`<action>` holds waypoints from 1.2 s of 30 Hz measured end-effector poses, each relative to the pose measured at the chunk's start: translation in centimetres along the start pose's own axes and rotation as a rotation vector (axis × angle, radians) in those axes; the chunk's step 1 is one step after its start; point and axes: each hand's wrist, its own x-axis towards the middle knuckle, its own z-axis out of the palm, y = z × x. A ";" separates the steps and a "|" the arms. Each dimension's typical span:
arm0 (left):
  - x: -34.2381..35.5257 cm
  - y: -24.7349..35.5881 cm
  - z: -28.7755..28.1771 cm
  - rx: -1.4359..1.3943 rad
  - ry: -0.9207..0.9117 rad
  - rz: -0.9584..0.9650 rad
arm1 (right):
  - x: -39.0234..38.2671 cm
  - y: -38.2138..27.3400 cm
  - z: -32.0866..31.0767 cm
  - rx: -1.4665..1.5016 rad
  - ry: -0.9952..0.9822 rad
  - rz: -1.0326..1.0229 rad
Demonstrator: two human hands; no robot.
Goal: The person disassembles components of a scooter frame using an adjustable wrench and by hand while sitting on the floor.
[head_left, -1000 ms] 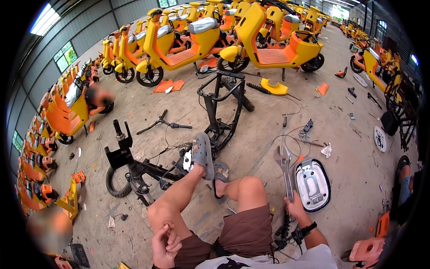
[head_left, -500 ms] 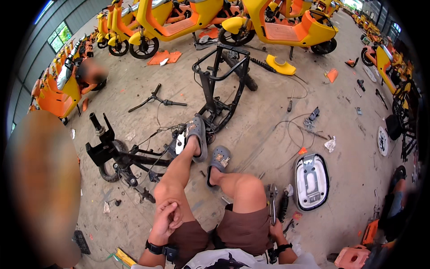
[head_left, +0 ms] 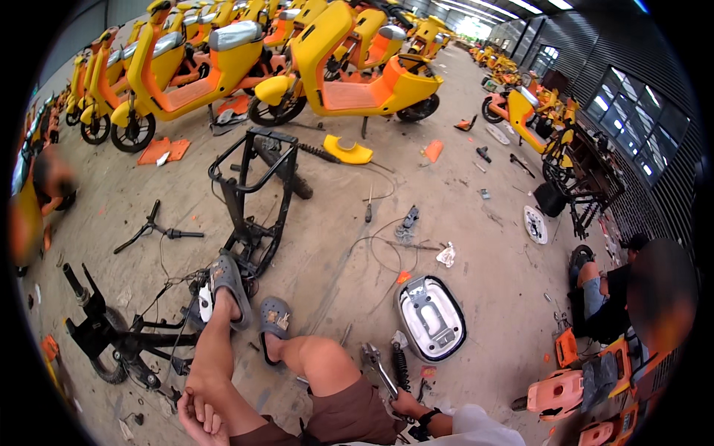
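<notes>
My right hand point(head_left: 407, 404) is closed round the handle of a silver wrench point(head_left: 384, 377), beside my right thigh. The wrench's head points forward, near a black coil-spring shock absorber point(head_left: 401, 367) lying on the floor. By my left knee, my left hand point(head_left: 199, 418) has its fingers curled in, with nothing visible in them. My left foot, in a grey clog point(head_left: 230, 291), rests by a stripped black scooter frame point(head_left: 253, 201). A black front fork assembly with a wheel point(head_left: 123, 334) lies to the left, cables trailing from it. To the right is a white seat base point(head_left: 431, 318) with a black rim.
Yellow-orange scooters point(head_left: 349, 97) stand in rows at the back. A handlebar point(head_left: 158, 229), a screwdriver point(head_left: 368, 210), a yellow fender point(head_left: 347, 149) and loose cables lie on the floor. At right, another person point(head_left: 610, 290) sits near orange plastic parts point(head_left: 554, 392).
The view has swung to the right, so everything sits farther left and the seated person at right shows more. My right hand still holds the wrench; my left fingers stay curled.
</notes>
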 end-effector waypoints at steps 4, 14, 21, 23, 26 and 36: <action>-1.2 0.4 0.1 0.086 0.026 0.010 | 0.0 -0.6 0.5 -0.060 -0.035 0.118; 0.8 1.1 -8.5 -0.108 -0.188 -0.137 | -0.9 -3.7 -2.0 -0.129 -0.149 0.135; -2.4 -0.3 -9.7 -0.144 -0.300 -0.282 | 3.9 -0.1 -0.4 -0.257 -0.070 0.052; -2.8 0.1 -10.3 -0.164 -0.295 -0.278 | 3.9 -0.6 0.3 -0.273 -0.079 0.054; -3.0 -0.3 -10.7 -0.196 -0.313 -0.361 | 3.3 -1.0 0.3 -0.304 -0.053 0.048; -0.9 -0.8 -11.7 -0.219 -0.338 -0.450 | 0.4 -1.8 -1.0 -0.035 -0.049 -0.023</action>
